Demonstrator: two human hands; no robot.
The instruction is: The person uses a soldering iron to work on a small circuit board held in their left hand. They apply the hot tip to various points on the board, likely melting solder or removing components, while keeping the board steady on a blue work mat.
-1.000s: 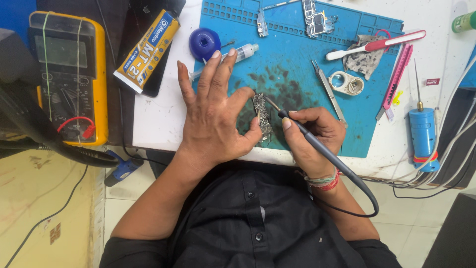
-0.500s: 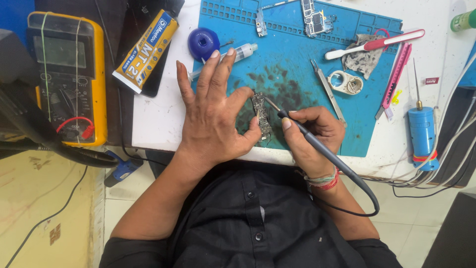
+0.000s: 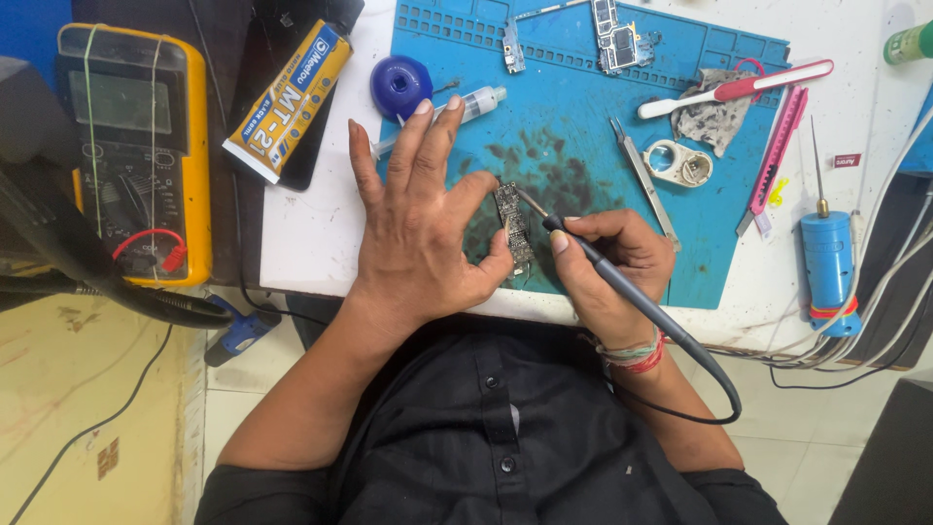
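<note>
A small dark circuit board (image 3: 512,226) lies on the blue work mat (image 3: 583,107), near the mat's front edge. My left hand (image 3: 423,228) rests on the mat with fingers spread, its thumb pressed against the board's lower end. My right hand (image 3: 607,267) grips a black soldering iron (image 3: 622,287) like a pen. The iron's tip touches the top of the board. Its black cable loops down past my wrist.
A yellow multimeter (image 3: 136,146) sits at the left, a yellow glue tube (image 3: 289,102) beside it. On the mat lie a blue round pot (image 3: 401,86), a syringe (image 3: 466,105), tweezers (image 3: 646,185), two more boards (image 3: 614,24) and a toothbrush (image 3: 739,87). A blue powered tool (image 3: 828,255) lies at the right.
</note>
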